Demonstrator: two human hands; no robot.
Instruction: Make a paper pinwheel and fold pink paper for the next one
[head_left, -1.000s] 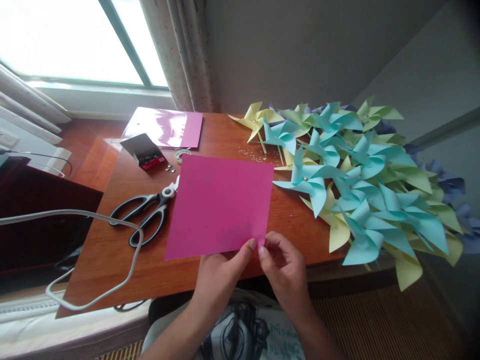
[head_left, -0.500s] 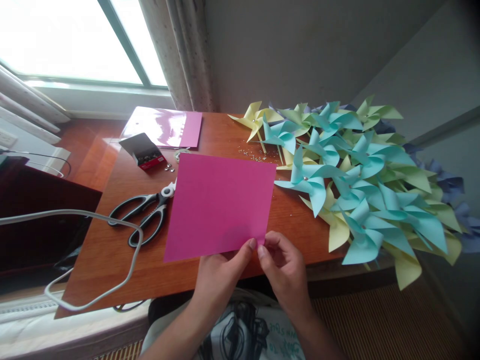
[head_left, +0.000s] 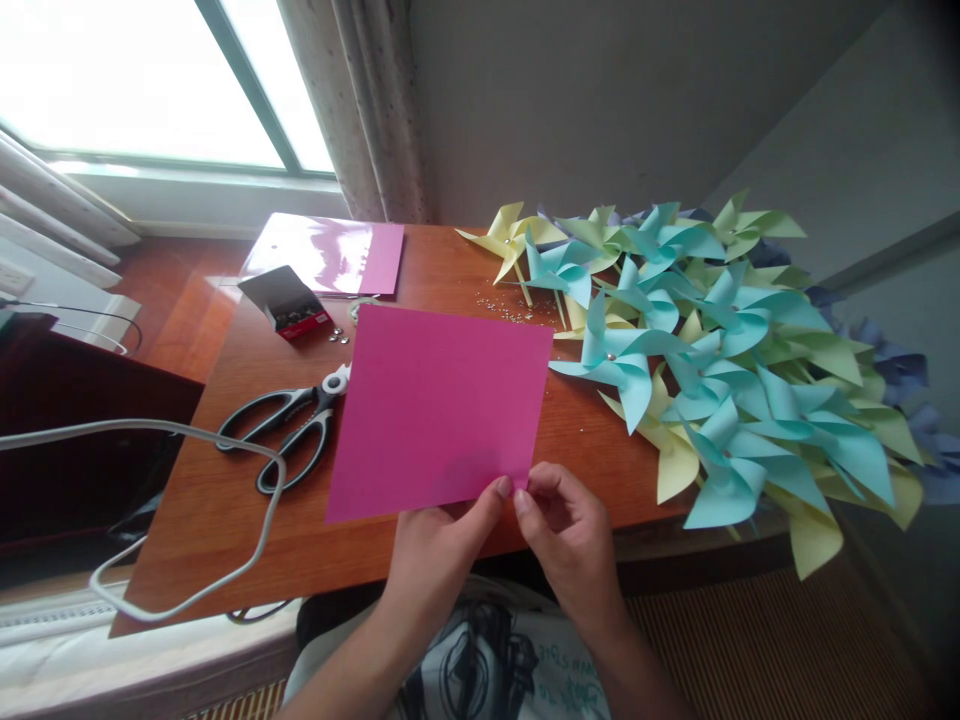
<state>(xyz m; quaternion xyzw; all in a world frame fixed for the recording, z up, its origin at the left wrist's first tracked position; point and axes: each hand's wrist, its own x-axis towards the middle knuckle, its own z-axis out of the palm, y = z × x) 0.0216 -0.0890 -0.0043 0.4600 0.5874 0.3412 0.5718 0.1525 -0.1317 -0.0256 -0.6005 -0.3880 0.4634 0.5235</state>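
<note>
A square magenta paper sheet (head_left: 442, 405) lies tilted over the wooden table (head_left: 225, 520). My left hand (head_left: 439, 555) pinches its near right corner between thumb and fingers. My right hand (head_left: 566, 530) grips the same corner from the right, so the fingertips of both hands meet there. Black-handled scissors (head_left: 289, 430) lie just left of the sheet, partly under its edge.
A heap of blue, yellow and green paper pinwheels (head_left: 705, 350) fills the table's right side. A small open box of pins (head_left: 285, 300), loose pins (head_left: 514, 310) and a pink paper pack (head_left: 330, 250) sit at the back. A white cable (head_left: 187, 520) loops at left.
The sheet has shifted slightly, its far edge rising a little. Both hands stay pinched on the near corner.
</note>
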